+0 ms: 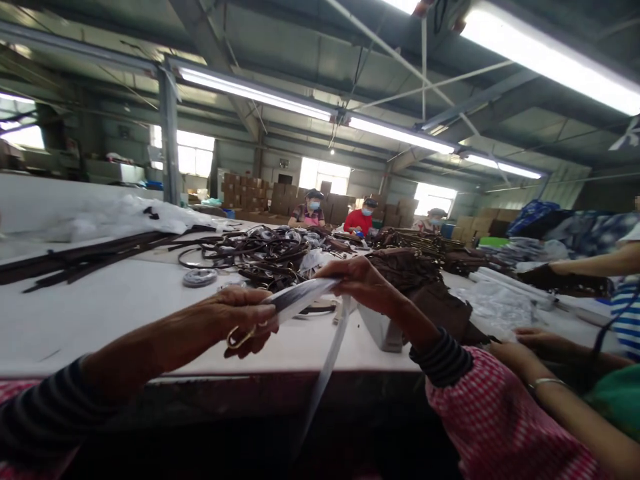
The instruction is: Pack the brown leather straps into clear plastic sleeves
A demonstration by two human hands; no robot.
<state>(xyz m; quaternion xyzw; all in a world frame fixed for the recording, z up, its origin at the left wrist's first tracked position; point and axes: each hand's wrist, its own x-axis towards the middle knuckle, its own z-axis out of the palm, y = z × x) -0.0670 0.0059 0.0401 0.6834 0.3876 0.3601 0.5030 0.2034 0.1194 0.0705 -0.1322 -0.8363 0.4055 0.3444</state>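
My left hand (pixel 235 313) is closed on one end of a dark strap wrapped in clear plastic film (pixel 305 293). A gold-coloured metal hook (pixel 234 340) hangs under its fingers. At the strap's other end, my right hand (pixel 357 280) pinches the film between thumb and fingers. From there a long loose tail of the film (pixel 327 367) drops past the edge of the white table (pixel 150 333). The strap is held taut above the table, tilted slightly up to the right.
Beyond my hands lies a heap of dark straps (pixel 270 250), with a grey coil (pixel 199 277) beside it. Brown fabric (pixel 425 293) is piled at right; white plastic bags (pixel 130 217) lie at left. A co-worker's hands (pixel 520 357) are close by my right arm. Several people work across the table.
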